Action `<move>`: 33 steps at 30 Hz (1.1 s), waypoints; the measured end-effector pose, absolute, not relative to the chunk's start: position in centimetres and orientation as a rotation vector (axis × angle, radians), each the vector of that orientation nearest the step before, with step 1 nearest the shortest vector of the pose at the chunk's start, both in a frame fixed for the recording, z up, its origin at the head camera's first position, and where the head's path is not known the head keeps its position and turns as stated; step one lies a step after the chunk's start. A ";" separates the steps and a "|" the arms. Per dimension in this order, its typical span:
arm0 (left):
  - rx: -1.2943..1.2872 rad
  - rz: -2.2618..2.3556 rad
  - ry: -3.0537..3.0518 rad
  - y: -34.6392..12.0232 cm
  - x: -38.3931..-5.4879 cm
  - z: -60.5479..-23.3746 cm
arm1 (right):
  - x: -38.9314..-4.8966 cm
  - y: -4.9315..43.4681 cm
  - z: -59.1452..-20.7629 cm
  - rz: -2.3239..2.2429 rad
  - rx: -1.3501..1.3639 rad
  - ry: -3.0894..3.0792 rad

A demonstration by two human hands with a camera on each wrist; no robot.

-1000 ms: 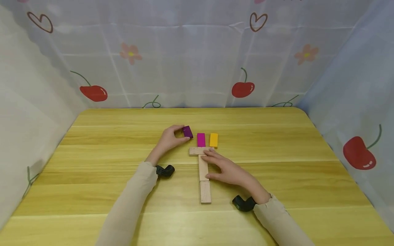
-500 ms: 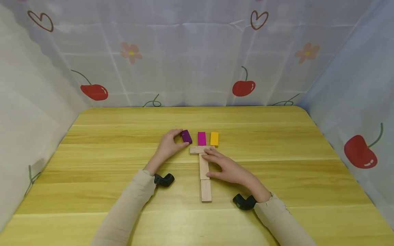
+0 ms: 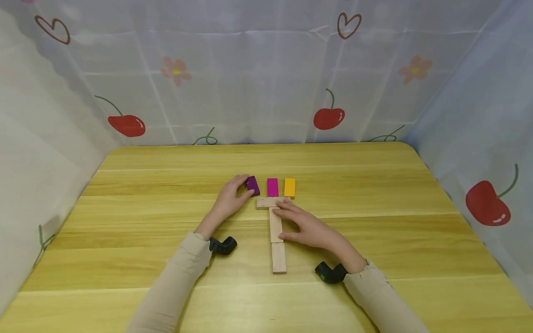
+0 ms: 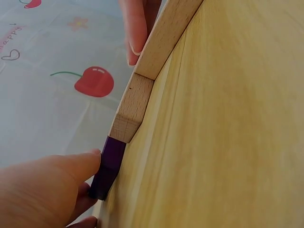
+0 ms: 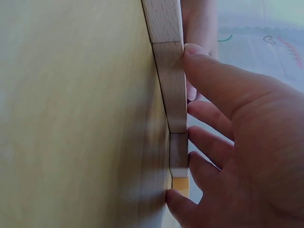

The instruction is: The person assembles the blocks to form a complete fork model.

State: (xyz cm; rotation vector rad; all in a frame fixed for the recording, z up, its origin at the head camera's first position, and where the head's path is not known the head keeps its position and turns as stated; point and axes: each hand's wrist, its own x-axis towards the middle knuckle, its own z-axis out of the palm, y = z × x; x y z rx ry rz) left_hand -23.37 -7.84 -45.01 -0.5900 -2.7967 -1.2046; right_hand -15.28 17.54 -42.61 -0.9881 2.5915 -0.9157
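Note:
My left hand (image 3: pixel 226 200) pinches a dark purple block (image 3: pixel 253 186) between thumb and fingers, slightly tilted, near the left end of a plain wooden block (image 3: pixel 265 202) laid crosswise. In the left wrist view the purple block (image 4: pixel 111 154) appears right at that wooden block's end (image 4: pixel 127 124). My right hand (image 3: pixel 310 230) rests its fingertips on the crosswise block and on the upper lengthwise wooden block (image 3: pixel 275 226), fingers spread and gently bent. Below that, a second lengthwise block (image 3: pixel 279 259) continues the line, making a T. Beyond the crossbar lie a magenta block (image 3: pixel 272 187) and a yellow block (image 3: pixel 289 187).
All the blocks lie on a yellow wood-grain table (image 3: pixel 125 208). Behind it and at both sides hangs a pale curtain (image 3: pixel 250 78) printed with cherries, hearts and flowers. Dark wrist devices (image 3: pixel 223 245) sit at both cuffs.
My left hand has drawn the purple block a short way nearer, toward the crosswise block's left end. My right hand stays on the wooden blocks.

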 end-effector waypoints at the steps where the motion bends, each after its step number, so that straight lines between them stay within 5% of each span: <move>1: -0.595 -1.207 -2.800 -7.8 -23.3 -45.0 | -15.3 17.5 -42.6 -0.914 -0.987 2.591; 33: -0.704 -1.233 -2.851 -8.2 -23.2 -44.8 | -15.2 17.5 -42.4 -0.916 -0.986 2.592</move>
